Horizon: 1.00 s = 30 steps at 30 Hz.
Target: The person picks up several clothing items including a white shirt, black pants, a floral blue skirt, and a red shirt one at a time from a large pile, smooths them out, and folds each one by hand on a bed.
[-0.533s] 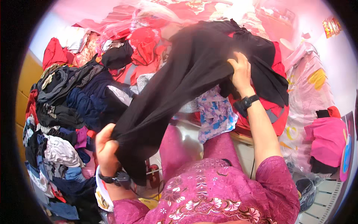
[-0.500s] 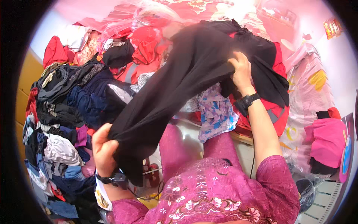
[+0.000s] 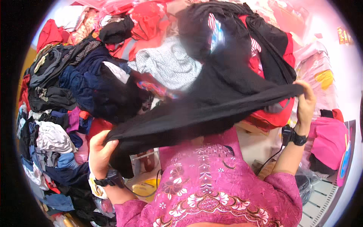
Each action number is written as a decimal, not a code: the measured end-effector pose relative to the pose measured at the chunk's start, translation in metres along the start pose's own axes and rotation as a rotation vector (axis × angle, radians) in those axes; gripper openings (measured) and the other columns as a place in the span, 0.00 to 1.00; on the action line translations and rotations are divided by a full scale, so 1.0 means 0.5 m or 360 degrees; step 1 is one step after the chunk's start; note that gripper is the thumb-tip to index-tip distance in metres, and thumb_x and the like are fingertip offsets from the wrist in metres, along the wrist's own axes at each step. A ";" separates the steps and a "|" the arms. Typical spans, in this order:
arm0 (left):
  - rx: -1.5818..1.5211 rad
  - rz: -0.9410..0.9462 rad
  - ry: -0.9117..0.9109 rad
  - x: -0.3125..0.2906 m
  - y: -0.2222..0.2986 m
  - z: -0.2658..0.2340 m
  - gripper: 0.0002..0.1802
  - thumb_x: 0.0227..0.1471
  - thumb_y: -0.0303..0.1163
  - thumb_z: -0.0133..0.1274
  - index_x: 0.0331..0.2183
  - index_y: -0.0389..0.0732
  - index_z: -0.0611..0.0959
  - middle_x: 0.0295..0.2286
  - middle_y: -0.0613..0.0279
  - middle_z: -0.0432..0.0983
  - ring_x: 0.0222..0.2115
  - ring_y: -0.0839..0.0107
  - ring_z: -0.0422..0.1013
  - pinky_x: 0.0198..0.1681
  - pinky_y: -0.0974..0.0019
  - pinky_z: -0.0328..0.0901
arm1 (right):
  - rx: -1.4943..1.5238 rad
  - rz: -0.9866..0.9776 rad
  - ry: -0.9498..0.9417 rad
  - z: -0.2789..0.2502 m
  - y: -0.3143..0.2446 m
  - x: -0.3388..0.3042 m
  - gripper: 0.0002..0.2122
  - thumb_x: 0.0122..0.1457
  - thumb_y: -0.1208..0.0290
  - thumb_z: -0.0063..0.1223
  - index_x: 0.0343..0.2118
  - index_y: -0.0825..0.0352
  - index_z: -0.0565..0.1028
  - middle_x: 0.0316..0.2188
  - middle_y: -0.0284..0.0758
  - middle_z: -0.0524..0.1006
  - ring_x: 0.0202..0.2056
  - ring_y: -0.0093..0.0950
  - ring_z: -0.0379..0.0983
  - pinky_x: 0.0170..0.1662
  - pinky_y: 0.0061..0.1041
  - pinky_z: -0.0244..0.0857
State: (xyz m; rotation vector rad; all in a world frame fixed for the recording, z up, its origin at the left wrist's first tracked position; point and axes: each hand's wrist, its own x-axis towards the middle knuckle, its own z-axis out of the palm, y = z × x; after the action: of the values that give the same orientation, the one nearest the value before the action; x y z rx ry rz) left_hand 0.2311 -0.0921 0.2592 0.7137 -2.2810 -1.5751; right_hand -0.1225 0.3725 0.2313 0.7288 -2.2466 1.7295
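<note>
A long black garment [image 3: 189, 119] stretches across in front of me; its exact kind I cannot make out. My left hand [image 3: 100, 154] is closed on its near left end, thumb on top. My right hand [image 3: 306, 99] pinches the opposite edge, pulled out to the far right. Between them the cloth is taut along its upper fold, and its middle runs away from me onto dark cloth at the back. Part of a corner hangs below my left hand. Under and behind it lies a grey-white patterned cloth [image 3: 166, 62].
Heaped clothes fill the left side, with navy cloth [image 3: 81, 81] and a white crumpled piece [image 3: 55, 138]. A red garment [image 3: 272, 115] lies beneath the black cloth at right. Farther right are a pink cloth [image 3: 329, 142] and plastic-wrapped bundle [image 3: 317, 72].
My right hand has moved right and toward me, drawing the black garment's edge out wide. The left hand stays nearly in place. More grey-white patterned cloth now shows behind.
</note>
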 end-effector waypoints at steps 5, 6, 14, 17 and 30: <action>0.0243 -0.0220 -0.0072 -0.016 -0.071 0.004 0.11 0.46 0.23 0.53 0.36 0.31 0.79 0.29 0.68 0.75 0.31 0.79 0.68 0.38 0.74 0.63 | -0.0236 0.0558 -0.0326 0.035 0.072 -0.120 0.02 0.52 0.79 0.56 0.28 0.70 0.76 0.25 0.25 0.73 0.29 0.14 0.67 0.33 0.15 0.61; 0.0253 -0.0249 -0.0092 -0.020 -0.074 -0.003 0.11 0.47 0.23 0.51 0.35 0.31 0.78 0.30 0.68 0.75 0.31 0.79 0.68 0.38 0.74 0.63 | -0.0336 0.0668 -0.0441 0.058 0.084 -0.131 0.03 0.51 0.77 0.57 0.26 0.70 0.76 0.22 0.25 0.73 0.26 0.14 0.66 0.31 0.15 0.61; 0.0299 -0.0339 0.0250 -0.074 -0.121 -0.087 0.11 0.50 0.21 0.50 0.38 0.30 0.78 0.32 0.66 0.74 0.32 0.78 0.68 0.39 0.75 0.62 | 0.0054 0.0839 -0.1360 0.219 0.113 -0.114 0.07 0.46 0.75 0.59 0.27 0.72 0.75 0.25 0.32 0.76 0.30 0.22 0.72 0.35 0.22 0.66; 0.0428 -0.0389 0.0270 -0.094 -0.124 -0.104 0.10 0.52 0.22 0.48 0.38 0.30 0.78 0.31 0.67 0.74 0.32 0.80 0.67 0.37 0.77 0.62 | -0.0175 0.0174 -0.1372 0.288 0.143 -0.076 0.07 0.46 0.77 0.57 0.28 0.73 0.74 0.23 0.33 0.73 0.29 0.22 0.70 0.34 0.22 0.64; 0.0653 -0.0258 0.0316 -0.059 -0.195 -0.126 0.10 0.54 0.26 0.49 0.36 0.29 0.77 0.30 0.65 0.74 0.33 0.77 0.68 0.40 0.74 0.62 | -0.1140 0.0053 -0.1099 0.346 0.256 -0.051 0.21 0.43 0.60 0.61 0.39 0.68 0.74 0.37 0.44 0.75 0.41 0.41 0.71 0.44 0.38 0.62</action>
State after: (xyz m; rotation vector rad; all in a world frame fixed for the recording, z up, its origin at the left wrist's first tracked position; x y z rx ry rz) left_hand 0.3099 -0.1537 0.1931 1.1252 -2.4660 -1.0403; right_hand -0.1429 0.2389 0.0620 1.2053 -3.0262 0.5772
